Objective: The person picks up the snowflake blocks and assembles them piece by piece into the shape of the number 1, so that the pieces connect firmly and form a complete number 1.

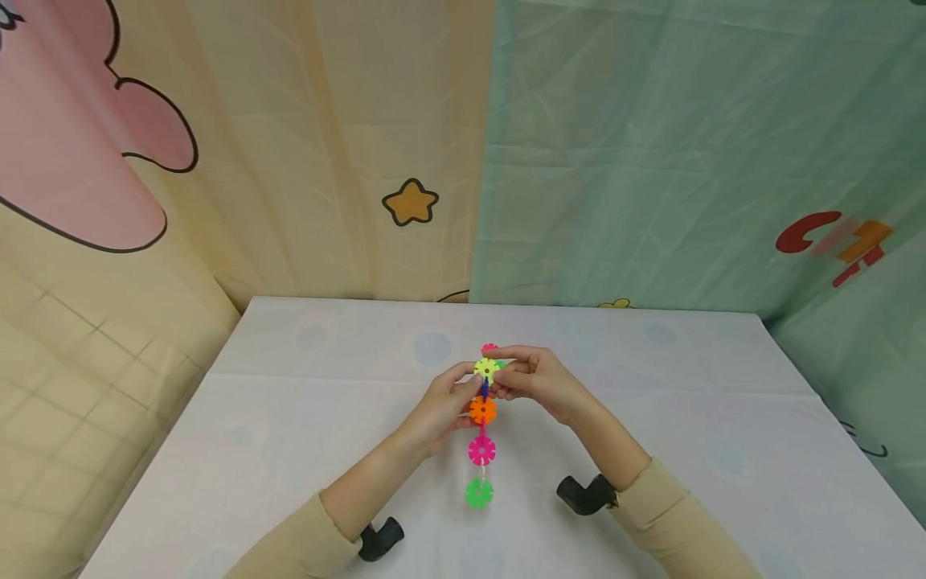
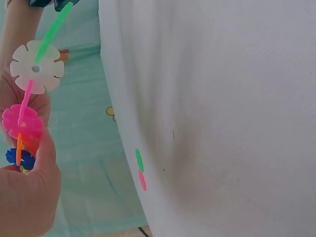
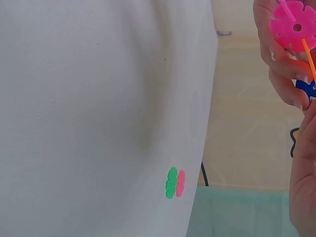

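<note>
A chain of notched plastic flower discs [image 1: 482,420] hangs over the middle of the white-clothed surface [image 1: 289,450], held up between both hands. From its near end it runs through a green disc [image 1: 479,493], a white disc [image 2: 37,66], two pink discs, an orange disc [image 1: 483,410], a blue disc [image 1: 485,389] and a yellow disc [image 1: 487,371], slotted crosswise so that neighbours face different ways. The left hand [image 1: 447,404] pinches the chain around the blue and yellow discs, its other fingers behind. The right hand [image 1: 541,376] pinches the yellow disc at its right edge, its index finger reaching over the top. Beyond the hands, two loose discs lie side by side on the surface: a green one [image 3: 171,182] and a pink one [image 3: 180,183]. Each wrist carries a black camera mount [image 1: 587,494] beside a beige sleeve [image 1: 680,515]. Behind the surface hang a beige curtain [image 1: 347,104] printed with an orange star [image 1: 411,202] and, to its right, a teal curtain [image 1: 651,145].
</note>
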Motion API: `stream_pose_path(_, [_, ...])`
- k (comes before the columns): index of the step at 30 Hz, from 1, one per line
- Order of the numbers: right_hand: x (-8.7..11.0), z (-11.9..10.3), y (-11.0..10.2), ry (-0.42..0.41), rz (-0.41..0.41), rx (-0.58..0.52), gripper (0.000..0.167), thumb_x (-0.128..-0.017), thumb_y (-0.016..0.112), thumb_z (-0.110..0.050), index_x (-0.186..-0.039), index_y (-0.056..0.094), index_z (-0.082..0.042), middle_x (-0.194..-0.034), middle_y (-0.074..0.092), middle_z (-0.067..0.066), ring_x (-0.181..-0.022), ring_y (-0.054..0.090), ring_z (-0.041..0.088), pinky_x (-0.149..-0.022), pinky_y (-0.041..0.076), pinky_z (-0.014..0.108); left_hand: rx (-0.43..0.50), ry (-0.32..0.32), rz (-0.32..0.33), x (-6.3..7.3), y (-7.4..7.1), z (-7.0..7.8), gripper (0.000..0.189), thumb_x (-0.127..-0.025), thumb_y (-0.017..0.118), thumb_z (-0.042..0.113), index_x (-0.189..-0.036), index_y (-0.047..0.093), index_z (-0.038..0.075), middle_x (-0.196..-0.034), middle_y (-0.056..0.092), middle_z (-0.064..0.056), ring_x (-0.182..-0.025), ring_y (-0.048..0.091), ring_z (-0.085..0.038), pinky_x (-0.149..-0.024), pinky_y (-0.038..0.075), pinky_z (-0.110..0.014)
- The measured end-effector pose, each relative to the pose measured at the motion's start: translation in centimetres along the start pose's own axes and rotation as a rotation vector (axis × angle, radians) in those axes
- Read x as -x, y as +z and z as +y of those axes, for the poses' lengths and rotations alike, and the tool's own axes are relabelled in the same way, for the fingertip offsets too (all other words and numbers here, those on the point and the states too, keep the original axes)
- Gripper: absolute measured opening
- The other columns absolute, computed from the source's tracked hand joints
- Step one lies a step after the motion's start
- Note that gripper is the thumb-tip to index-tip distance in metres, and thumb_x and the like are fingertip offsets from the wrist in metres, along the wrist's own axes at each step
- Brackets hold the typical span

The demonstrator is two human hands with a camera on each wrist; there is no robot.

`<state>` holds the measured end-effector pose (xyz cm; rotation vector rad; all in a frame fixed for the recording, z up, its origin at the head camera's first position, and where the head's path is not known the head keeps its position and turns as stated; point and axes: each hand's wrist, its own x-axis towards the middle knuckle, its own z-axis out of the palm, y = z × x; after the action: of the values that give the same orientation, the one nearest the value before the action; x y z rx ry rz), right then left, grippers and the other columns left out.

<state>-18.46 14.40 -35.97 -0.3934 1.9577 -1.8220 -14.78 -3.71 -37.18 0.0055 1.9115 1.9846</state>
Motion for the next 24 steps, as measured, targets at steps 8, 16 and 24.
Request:
stream_pose_path(8, [0.0, -0.1, 0.0, 0.016, -0.007, 0.014, 0.041, -0.091, 0.058, -0.005, -0.128, 0.049, 0.007, -0.081, 0.068, 0.004, -0.069, 0.062, 0.013, -0.078, 0.053, 0.037, 0.044, -0.014, 0.007, -0.1, 0.0, -0.1, 0.032, -0.099, 0.046, 0.024, -0.127, 0.051, 0.008, -0.105, 0.063, -0.013, -0.082, 0.06, -0.017, -0.072, 0.054, -0.03])
stream_pose_path(16, [-0.4, 0.4, -0.9, 0.018, 0.035, 0.081, 0.039, -0.09, 0.06, -0.007, -0.126, 0.052, 0.005, -0.087, 0.067, 0.011, -0.077, 0.061, 0.022, -0.078, 0.053, 0.036, 0.06, -0.006, 0.012, -0.1, -0.4, -0.4, 0.03, -0.1, 0.044, 0.02, -0.125, 0.051, 0.005, -0.104, 0.063, -0.015, -0.078, 0.058, -0.017, -0.071, 0.053, -0.03])
stream_pose_path(24, [-1.1, 1.3, -2.8, 0.044, 0.142, 0.107, 0.038, -0.092, 0.057, -0.011, -0.126, 0.051, 0.004, -0.106, 0.061, 0.019, -0.099, 0.057, 0.038, -0.083, 0.051, 0.034, 0.055, -0.002, 0.021, -0.1, -0.6, -0.4, 0.028, -0.099, 0.045, 0.018, -0.123, 0.051, 0.005, -0.111, 0.06, -0.019, -0.08, 0.059, -0.017, -0.073, 0.053, -0.031])
